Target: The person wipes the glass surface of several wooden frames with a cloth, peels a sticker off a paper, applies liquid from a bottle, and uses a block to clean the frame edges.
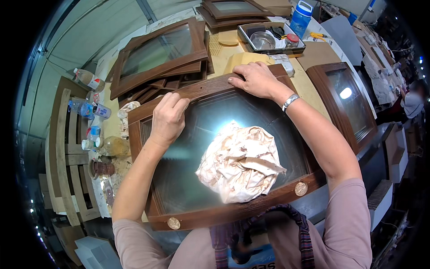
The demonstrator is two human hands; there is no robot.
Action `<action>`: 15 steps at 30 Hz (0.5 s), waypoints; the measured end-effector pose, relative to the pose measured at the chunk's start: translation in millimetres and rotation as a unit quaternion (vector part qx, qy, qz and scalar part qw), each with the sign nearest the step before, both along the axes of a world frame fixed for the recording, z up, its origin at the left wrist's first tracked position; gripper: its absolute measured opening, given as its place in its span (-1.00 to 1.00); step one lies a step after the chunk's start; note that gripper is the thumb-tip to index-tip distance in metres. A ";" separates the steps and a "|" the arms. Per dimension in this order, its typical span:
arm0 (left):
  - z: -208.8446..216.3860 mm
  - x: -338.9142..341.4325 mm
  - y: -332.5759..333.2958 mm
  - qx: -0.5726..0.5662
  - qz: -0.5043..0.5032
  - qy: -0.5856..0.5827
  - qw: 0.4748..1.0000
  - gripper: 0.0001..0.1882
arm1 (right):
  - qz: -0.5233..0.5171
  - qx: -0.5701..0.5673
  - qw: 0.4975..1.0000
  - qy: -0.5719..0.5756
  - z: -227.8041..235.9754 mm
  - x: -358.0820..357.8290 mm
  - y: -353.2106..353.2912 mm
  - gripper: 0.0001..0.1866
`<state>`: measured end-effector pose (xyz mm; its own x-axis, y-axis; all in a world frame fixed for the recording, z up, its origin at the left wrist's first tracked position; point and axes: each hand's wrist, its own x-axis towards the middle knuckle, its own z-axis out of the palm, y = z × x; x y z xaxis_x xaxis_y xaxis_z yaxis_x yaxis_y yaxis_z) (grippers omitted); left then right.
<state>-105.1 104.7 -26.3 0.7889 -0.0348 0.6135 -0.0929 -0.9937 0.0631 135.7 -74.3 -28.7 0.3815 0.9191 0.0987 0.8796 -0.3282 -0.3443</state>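
Note:
A brown wooden cabinet door (201, 216) with a glass pane lies in front of me, its near rail close to my body. Two round, pale patterned discs sit on that rail, a left disc (174, 223) and a right disc (301, 188). On the glass rests a crumpled, stained white cloth (244, 166), touched by neither hand. My left hand (169, 116) is closed in a pinch at the far rail's left part; whatever its fingertips hold is hidden. My right hand (257, 80) grips the far rail further right, its fingers over the outer edge.
More glazed doors (159, 56) are stacked at the far left, and another door (342, 98) lies at the right. A tray (271, 40) of small items and a blue bottle (301, 20) stand at the back. Several plastic bottles (112, 145) line the left edge beside a wooden pallet (76, 157).

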 end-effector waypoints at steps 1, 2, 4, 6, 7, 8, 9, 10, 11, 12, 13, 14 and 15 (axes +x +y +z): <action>0.8 0.5 0.2 0.000 0.001 0.006 1.000 -0.79 | 0.000 -0.003 1.000 -0.001 -0.1 0.7 0.3 -0.57; 1.9 1.4 0.4 -0.001 0.002 0.011 1.000 -0.80 | -0.001 -0.006 1.000 -0.001 -0.2 1.6 0.5 -0.57; 3.2 2.7 2.3 -0.007 0.008 0.028 1.000 -0.81 | -0.001 -0.004 1.000 -0.006 -1.0 2.1 1.4 -0.57; 4.9 4.5 6.5 -0.018 0.016 0.049 0.999 -0.82 | -0.001 0.003 1.000 -0.013 -2.8 1.5 2.7 -0.57; 6.3 5.9 7.8 -0.034 0.016 0.062 0.997 -0.83 | -0.001 -0.003 1.000 -0.008 -1.2 1.2 2.6 -0.56; 8.4 7.2 8.6 -0.050 0.015 0.075 0.996 -0.84 | -0.001 -0.009 1.000 -0.004 0.7 1.3 2.0 -0.54; 10.3 8.7 9.4 -0.067 0.015 0.088 0.994 -0.84 | -0.002 -0.015 1.000 0.001 2.2 1.1 1.8 -0.53; 12.7 9.0 9.8 -0.088 0.018 0.099 0.991 -0.84 | -0.004 -0.017 1.000 0.001 2.7 0.4 2.0 -0.52; 15.0 9.4 10.1 -0.110 0.021 0.110 0.988 -0.85 | -0.007 -0.019 1.000 0.002 3.2 0.2 2.4 -0.52; 16.5 9.6 10.3 -0.132 0.024 0.121 0.984 -0.85 | -0.009 -0.021 1.000 0.003 3.6 -0.2 2.6 -0.52; 17.6 10.0 10.6 -0.144 0.024 0.125 0.981 -0.85 | -0.007 -0.020 1.000 0.001 3.5 -0.1 2.5 -0.51; 18.6 10.1 11.1 -0.156 0.025 0.128 0.979 -0.86 | -0.005 -0.020 1.000 0.000 3.3 -0.2 2.5 -0.51; 19.5 10.4 11.7 -0.168 0.026 0.132 0.976 -0.86 | -0.003 -0.019 1.000 -0.001 3.3 0.1 2.4 -0.50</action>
